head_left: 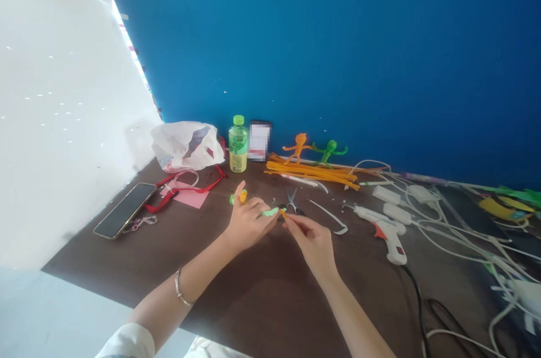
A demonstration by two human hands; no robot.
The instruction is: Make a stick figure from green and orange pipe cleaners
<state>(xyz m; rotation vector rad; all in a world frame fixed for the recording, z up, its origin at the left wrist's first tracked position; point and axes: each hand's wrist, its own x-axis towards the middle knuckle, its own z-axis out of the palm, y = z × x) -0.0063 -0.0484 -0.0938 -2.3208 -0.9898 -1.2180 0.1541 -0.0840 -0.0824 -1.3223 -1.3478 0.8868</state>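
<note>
My left hand (249,221) is closed around a small light-green and orange pipe-cleaner piece. Its light-green arm (269,212) pokes out past the fingers, and an orange and green end (242,197) shows behind the thumb side. The middle of the piece is hidden by the hand. At its right tip, my right hand (311,241) pinches a short orange bit (283,213) between thumb and fingertips. Just beyond the fingertips lie scissors (291,198) with their blades spread. Two twisted figures, one orange (300,146) and one green (330,151), stand against the blue wall.
Orange pipe cleaners (310,171) lie in a bundle at the back. A white glue gun (382,225) rests on the right, beside tangled cables (448,228). Leftward are a phone (124,210), red lanyard (186,191), pink paper (192,194), plastic bag (181,144) and green-capped bottle (238,146).
</note>
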